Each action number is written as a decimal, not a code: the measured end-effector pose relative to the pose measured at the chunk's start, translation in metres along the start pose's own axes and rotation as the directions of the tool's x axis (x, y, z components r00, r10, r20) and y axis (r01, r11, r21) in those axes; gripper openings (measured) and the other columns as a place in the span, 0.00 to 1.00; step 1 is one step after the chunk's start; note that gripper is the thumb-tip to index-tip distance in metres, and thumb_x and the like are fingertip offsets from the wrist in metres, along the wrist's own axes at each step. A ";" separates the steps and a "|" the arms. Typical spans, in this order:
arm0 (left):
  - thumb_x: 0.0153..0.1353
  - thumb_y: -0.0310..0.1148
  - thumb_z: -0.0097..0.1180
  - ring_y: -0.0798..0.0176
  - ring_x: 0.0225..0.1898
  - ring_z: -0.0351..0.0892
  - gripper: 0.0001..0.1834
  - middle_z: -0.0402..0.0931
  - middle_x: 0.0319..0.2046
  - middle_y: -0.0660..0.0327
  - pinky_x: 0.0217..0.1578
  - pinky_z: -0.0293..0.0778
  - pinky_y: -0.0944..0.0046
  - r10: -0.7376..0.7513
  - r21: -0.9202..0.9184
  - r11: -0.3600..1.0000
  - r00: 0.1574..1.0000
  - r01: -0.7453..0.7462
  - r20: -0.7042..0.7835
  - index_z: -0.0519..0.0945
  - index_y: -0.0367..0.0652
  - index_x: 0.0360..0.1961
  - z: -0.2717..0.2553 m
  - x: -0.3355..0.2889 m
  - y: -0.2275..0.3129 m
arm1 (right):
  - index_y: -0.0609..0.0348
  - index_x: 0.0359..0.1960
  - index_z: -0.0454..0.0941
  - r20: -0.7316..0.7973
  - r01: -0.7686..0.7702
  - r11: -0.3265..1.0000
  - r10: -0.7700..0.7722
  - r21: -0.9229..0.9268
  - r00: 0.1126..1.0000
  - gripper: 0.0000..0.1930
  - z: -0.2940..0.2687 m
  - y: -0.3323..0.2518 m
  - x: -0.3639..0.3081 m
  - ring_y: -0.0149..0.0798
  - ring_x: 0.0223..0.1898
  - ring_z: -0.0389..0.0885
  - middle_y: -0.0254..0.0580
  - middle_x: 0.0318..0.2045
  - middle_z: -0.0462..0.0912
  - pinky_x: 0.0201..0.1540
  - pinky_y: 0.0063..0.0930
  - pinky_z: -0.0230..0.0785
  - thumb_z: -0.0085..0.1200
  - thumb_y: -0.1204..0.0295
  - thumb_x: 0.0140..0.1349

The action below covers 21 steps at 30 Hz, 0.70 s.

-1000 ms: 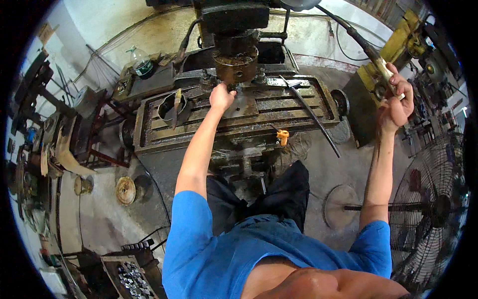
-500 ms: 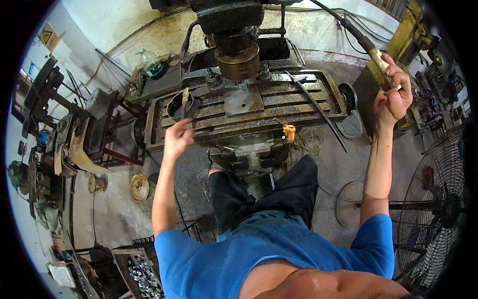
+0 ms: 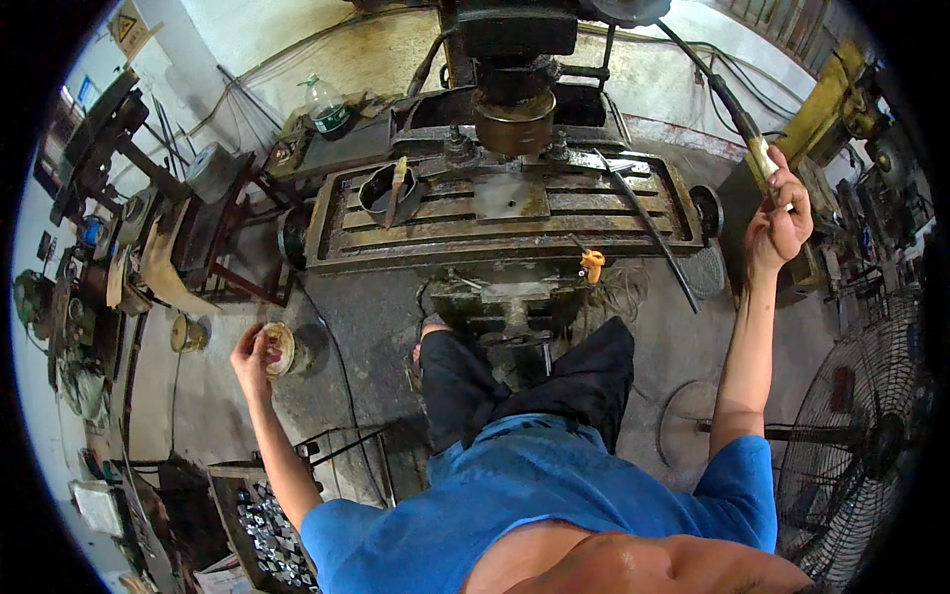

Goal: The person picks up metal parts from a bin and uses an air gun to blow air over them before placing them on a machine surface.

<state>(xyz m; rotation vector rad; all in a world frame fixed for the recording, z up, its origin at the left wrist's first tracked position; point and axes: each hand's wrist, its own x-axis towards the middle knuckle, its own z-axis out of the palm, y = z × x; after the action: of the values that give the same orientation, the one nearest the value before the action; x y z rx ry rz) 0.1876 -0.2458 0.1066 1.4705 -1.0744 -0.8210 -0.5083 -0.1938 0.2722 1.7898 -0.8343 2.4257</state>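
Note:
My right hand (image 3: 779,220) is closed around the pale, wrapped grip (image 3: 763,166) of a long dark lever at the upper right. Out to the left, away from the machine, my left hand (image 3: 254,358) has loosely bent fingers and nothing visible in them. It overlaps a round bucket (image 3: 285,348) on the floor; whether they touch I cannot tell. On the slotted machine table (image 3: 594,231), a brush (image 3: 398,188) leans on a dark open can (image 3: 374,195), bristles up. A flat metal plate (image 3: 511,196) lies below the round spindle head (image 3: 514,122).
A long metal bar (image 3: 648,230) sticks out over the table's front edge, right of an orange-yellow tool (image 3: 592,265). A large fan (image 3: 881,436) stands at the right. At lower left is a box of metal pieces (image 3: 267,530); a plastic bottle (image 3: 325,107) stands behind the table.
My left hand has swung left and toward me, from beside the brush to over the floor bucket. The right hand keeps its hold on the lever grip. The view has shifted slightly.

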 end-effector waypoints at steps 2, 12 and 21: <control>0.57 0.31 0.53 0.73 0.17 0.72 0.15 0.77 0.26 0.60 0.17 0.70 0.74 -0.011 0.032 0.999 0.998 0.013 -0.061 0.74 0.33 0.44 -0.031 0.000 -0.013 | 0.61 0.17 0.62 0.003 0.007 1.000 -0.007 -0.007 1.000 0.04 0.000 0.002 -0.002 0.62 0.53 0.64 0.47 0.29 0.70 0.60 0.53 0.42 0.37 0.79 0.35; 0.57 0.35 0.55 0.71 0.13 0.70 0.17 0.75 0.23 0.59 0.15 0.69 0.72 -0.048 0.057 0.996 0.956 0.067 -0.289 0.75 0.33 0.42 -0.101 -0.015 -0.044 | 0.63 0.17 0.62 0.039 0.036 0.992 -0.031 -0.121 0.999 0.05 -0.001 0.004 -0.014 0.63 0.55 0.63 0.50 0.28 0.72 0.61 0.59 0.38 0.36 0.80 0.33; 0.55 0.38 0.56 0.67 0.18 0.73 0.18 0.76 0.24 0.58 0.15 0.68 0.70 -0.035 0.309 0.930 0.886 0.198 -0.463 0.77 0.31 0.37 -0.213 -0.075 -0.074 | 0.75 0.42 0.70 0.235 -0.074 0.948 0.152 -0.311 0.960 0.19 -0.077 0.032 0.000 0.56 0.56 0.64 0.61 0.53 0.67 0.59 0.46 0.54 0.41 0.75 0.50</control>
<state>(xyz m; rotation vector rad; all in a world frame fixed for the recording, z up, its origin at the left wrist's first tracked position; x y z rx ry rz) 0.3699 -0.0991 0.0665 1.9283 -0.8012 -0.3398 -0.5860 -0.1891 0.2436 2.0038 -1.2837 2.0077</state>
